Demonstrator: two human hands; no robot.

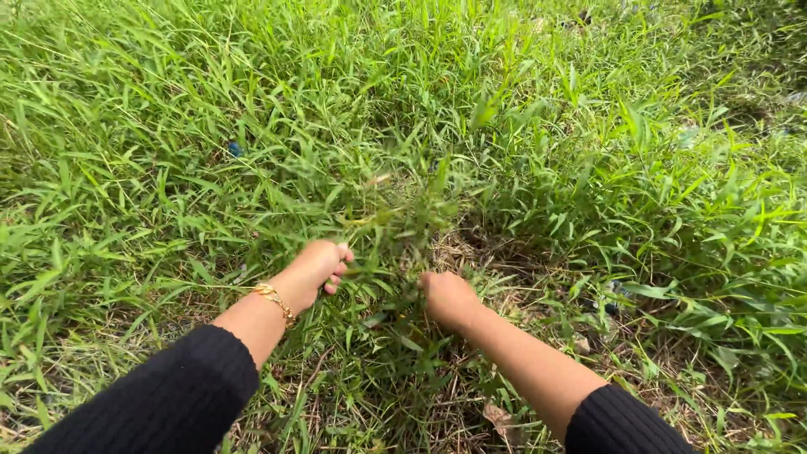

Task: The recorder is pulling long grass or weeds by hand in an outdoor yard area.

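As seen from the head camera, the left hand (319,267) and right hand (447,299) are both closed low on one clump of tall grass (395,227), gripping near its base for purchase; dry straw (471,252) shows behind it.

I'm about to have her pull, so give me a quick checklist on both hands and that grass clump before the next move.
1. Left hand closed on the grass clump: ok.
2. Right hand closed on the same clump, low near its base: ok.
3. Fingers fully wrapped around stems: cannot tell, blades hide them.
4. Bracelet free of grass: ok.
5. Sleeves pushed back from wrists: ok.
6. Sharp debris hidden in the grass: cannot tell.
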